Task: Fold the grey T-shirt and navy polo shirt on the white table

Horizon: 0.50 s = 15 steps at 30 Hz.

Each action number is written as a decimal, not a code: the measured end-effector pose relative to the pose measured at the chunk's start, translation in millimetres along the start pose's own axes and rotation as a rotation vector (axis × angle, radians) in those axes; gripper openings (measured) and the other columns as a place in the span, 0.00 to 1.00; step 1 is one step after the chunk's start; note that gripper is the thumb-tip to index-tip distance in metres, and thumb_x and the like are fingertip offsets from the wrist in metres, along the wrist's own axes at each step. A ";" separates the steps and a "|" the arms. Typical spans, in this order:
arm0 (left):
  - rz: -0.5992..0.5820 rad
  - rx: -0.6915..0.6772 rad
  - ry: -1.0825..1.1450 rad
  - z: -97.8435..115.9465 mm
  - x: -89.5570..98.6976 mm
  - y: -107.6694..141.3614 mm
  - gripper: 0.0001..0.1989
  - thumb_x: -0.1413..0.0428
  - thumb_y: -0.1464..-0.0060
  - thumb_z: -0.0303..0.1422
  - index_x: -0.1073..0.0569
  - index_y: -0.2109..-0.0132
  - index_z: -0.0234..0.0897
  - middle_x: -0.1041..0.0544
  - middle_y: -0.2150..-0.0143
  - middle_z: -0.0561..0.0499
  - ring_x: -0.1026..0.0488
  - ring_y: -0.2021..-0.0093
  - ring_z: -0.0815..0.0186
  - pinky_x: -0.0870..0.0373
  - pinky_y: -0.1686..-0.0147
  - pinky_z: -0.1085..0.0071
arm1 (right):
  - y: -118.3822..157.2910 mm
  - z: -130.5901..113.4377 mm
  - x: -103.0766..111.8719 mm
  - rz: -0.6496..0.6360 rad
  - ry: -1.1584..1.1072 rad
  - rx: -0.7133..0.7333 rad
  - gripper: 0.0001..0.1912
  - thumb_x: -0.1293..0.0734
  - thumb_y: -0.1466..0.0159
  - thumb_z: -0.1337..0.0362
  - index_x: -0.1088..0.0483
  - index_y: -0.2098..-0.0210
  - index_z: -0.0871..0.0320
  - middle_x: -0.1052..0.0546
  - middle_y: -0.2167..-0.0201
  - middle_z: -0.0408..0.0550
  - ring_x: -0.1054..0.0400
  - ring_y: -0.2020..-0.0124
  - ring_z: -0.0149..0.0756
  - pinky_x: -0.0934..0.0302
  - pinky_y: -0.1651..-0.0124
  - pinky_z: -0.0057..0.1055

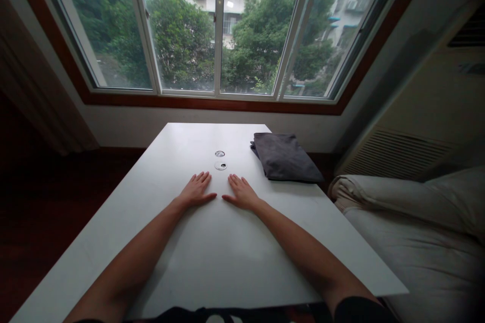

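Resting spread flat on the white table (227, 255), well inside its edges: left hand (194, 191), right hand (243, 194).

Black, seemingly short sleeves (359, 309)

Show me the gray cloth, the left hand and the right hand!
Gray cloth (285, 157), head view: middle of its top.
Left hand (193, 192), head view: its back.
Right hand (243, 194), head view: its back.

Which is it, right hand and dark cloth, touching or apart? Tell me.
Apart: the head view shows white tabletop between the right hand and dark cloth.
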<state>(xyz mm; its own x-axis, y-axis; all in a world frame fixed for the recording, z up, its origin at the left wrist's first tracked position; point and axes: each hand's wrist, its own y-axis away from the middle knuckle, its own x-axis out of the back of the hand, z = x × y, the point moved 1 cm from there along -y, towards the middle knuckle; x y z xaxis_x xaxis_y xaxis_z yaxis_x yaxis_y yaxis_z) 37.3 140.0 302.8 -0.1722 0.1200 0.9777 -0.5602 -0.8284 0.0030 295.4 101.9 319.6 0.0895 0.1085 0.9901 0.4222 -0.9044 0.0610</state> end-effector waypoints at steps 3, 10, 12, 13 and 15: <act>-0.001 0.008 -0.003 0.4 0.1 -0.3 0.50 0.56 0.39 0.65 0.46 0.23 0.34 0.54 0.21 0.40 0.58 0.22 0.49 0.62 0.26 0.53 | 0.4 -0.2 0.6 0.000 -0.001 -0.003 0.53 0.52 0.30 0.30 0.54 0.23 0.66 0.56 0.24 0.57 0.64 0.22 0.46 0.69 0.22 0.45; 0.003 0.002 0.006 -0.3 0.2 -0.7 0.49 0.55 0.39 0.65 0.46 0.24 0.34 0.53 0.21 0.40 0.57 0.22 0.49 0.61 0.26 0.53 | 0.6 0.6 0.8 0.014 -0.007 0.003 0.53 0.51 0.30 0.30 0.53 0.23 0.66 0.55 0.24 0.58 0.62 0.23 0.47 0.69 0.22 0.44; 0.005 -0.001 0.013 -0.9 -0.4 -0.8 0.50 0.56 0.39 0.65 0.46 0.23 0.33 0.53 0.21 0.39 0.58 0.22 0.48 0.62 0.26 0.52 | 0.2 0.8 0.3 0.016 -0.009 0.005 0.53 0.51 0.30 0.30 0.52 0.23 0.66 0.54 0.24 0.58 0.62 0.23 0.48 0.68 0.22 0.44; 0.007 -0.004 0.016 -1.2 -0.8 -0.9 0.50 0.56 0.39 0.65 0.46 0.23 0.33 0.53 0.21 0.39 0.58 0.22 0.48 0.62 0.26 0.52 | 0.0 0.8 0.0 0.015 -0.012 0.006 0.53 0.50 0.30 0.30 0.52 0.24 0.66 0.54 0.24 0.59 0.62 0.23 0.48 0.68 0.23 0.45; 0.009 -0.011 0.024 -1.8 -1.8 -1.0 0.51 0.56 0.39 0.65 0.46 0.24 0.31 0.54 0.21 0.38 0.58 0.22 0.47 0.63 0.26 0.51 | -0.2 0.9 -0.4 0.020 -0.019 0.008 0.53 0.49 0.31 0.30 0.51 0.24 0.67 0.54 0.24 0.59 0.62 0.23 0.48 0.68 0.23 0.45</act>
<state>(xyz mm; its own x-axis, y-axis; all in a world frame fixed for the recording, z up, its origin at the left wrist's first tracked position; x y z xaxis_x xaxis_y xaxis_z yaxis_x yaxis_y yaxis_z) 36.8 141.6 300.6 -0.1972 0.1258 0.9723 -0.5670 -0.8237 -0.0084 296.1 102.4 319.0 0.1151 0.0982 0.9885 0.4278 -0.9030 0.0399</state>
